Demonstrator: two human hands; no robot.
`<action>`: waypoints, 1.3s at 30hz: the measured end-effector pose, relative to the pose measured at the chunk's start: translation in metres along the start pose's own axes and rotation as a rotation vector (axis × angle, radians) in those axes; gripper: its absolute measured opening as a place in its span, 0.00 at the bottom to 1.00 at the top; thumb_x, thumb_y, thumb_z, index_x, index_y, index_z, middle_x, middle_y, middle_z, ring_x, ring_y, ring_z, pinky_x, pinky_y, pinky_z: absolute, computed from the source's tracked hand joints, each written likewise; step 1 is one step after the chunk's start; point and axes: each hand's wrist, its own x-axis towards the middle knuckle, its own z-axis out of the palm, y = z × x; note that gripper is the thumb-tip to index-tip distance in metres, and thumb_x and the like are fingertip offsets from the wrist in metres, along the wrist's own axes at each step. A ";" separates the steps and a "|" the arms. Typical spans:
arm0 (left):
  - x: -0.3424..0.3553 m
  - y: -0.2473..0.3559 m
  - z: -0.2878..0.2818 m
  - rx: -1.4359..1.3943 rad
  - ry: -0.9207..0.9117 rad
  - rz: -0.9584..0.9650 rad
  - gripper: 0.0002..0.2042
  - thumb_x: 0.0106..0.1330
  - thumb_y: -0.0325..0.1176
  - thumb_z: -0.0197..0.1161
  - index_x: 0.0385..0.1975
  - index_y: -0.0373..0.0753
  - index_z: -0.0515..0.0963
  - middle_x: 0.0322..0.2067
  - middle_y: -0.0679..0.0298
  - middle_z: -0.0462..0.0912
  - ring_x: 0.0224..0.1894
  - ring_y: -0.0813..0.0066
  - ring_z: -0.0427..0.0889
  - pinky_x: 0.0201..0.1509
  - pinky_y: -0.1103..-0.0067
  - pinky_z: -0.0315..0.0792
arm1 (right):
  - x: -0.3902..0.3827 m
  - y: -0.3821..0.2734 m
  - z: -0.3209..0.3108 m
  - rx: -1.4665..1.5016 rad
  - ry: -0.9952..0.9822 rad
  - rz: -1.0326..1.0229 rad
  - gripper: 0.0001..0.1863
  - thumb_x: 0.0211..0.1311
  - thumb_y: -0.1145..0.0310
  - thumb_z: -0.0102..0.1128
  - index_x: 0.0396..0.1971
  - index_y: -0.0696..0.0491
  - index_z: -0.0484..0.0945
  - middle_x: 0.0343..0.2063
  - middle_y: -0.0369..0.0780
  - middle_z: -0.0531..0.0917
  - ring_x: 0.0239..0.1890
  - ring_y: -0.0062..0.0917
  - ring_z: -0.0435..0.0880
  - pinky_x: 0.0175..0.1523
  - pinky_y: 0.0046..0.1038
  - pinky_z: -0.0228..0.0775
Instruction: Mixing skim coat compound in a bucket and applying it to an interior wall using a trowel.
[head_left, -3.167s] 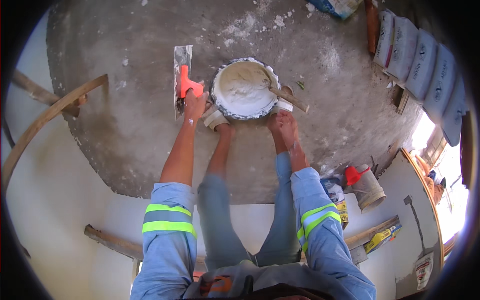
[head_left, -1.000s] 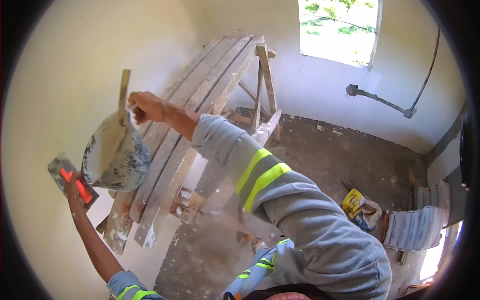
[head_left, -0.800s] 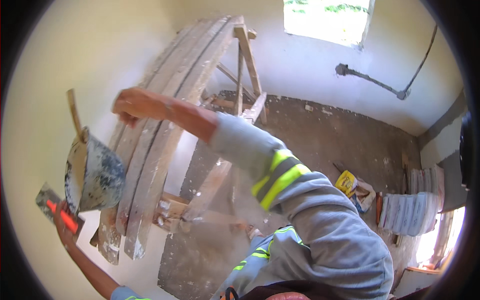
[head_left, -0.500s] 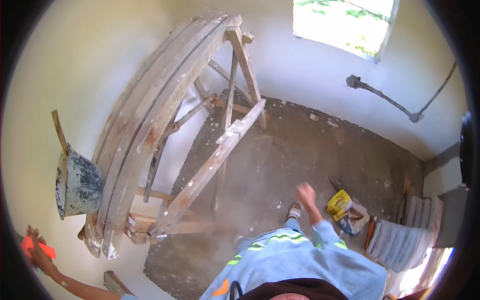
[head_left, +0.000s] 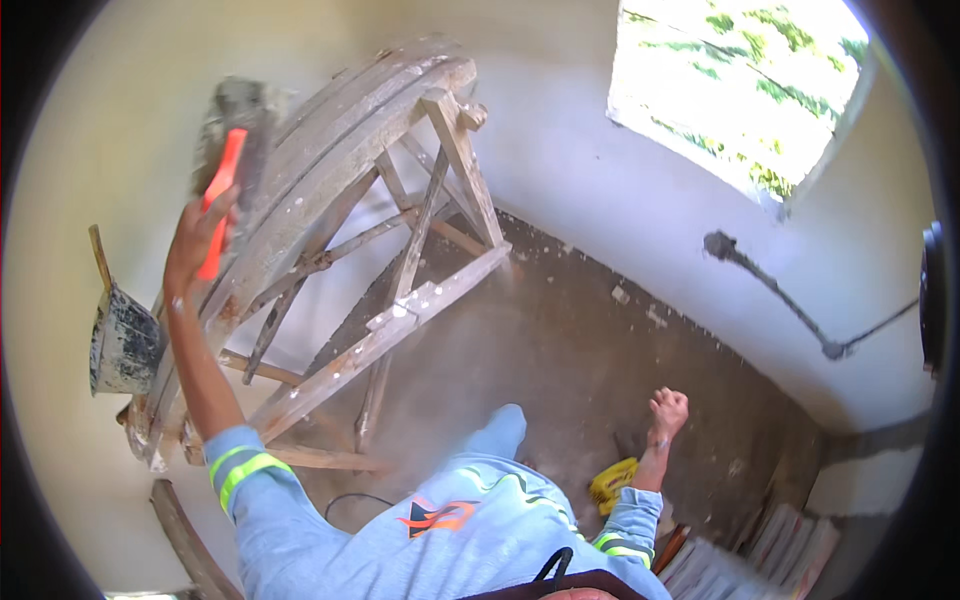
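Observation:
My left hand is wrapped round the orange handle of a plastering trowel, whose blade is smeared grey. The blade is raised in front of the pale left wall, beside the upper planks of a wooden trestle scaffold. Whether it touches the wall I cannot tell. Low on my right side, my right hand hangs over the floor with its fingers curled in, and nothing shows in it. A dark, plaster-stained bucket with a wooden stick in it stands at the left end of the planks.
Diagonal braces of the scaffold reach over the concrete floor. A yellow bag and stacked pale sheets or bags lie at lower right. A window opening and a grey-filled wall channel are on the far wall.
My left hand has swung up from the lower left, bringing the trowel in front of the wall by the scaffold. My right hand has shifted rightward, and the view has turned somewhat.

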 end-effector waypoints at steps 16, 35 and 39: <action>0.258 -0.086 0.183 0.945 0.626 0.245 0.14 0.67 0.37 0.47 0.44 0.33 0.69 0.45 0.47 0.71 0.50 0.48 0.66 0.60 0.60 0.55 | 0.283 -0.247 0.176 -0.368 0.087 -0.211 0.06 0.59 0.69 0.51 0.35 0.53 0.70 0.30 0.35 0.76 0.31 0.18 0.77 0.33 0.23 0.71; 0.215 -0.200 0.179 1.015 0.843 -0.156 0.20 0.67 0.42 0.46 0.49 0.32 0.69 0.47 0.50 0.72 0.49 0.57 0.70 0.53 0.65 0.63 | 0.453 -0.640 0.585 -0.289 -0.330 -0.952 0.29 0.65 0.46 0.36 0.47 0.58 0.70 0.37 0.46 0.77 0.37 0.30 0.79 0.41 0.31 0.70; 0.189 -0.181 0.160 1.044 0.860 -0.204 0.19 0.67 0.41 0.47 0.49 0.32 0.70 0.46 0.50 0.72 0.47 0.58 0.70 0.51 0.66 0.63 | 0.470 -0.674 0.648 -0.112 -0.562 -0.816 0.36 0.65 0.43 0.31 0.58 0.62 0.59 0.54 0.55 0.67 0.55 0.42 0.69 0.58 0.40 0.61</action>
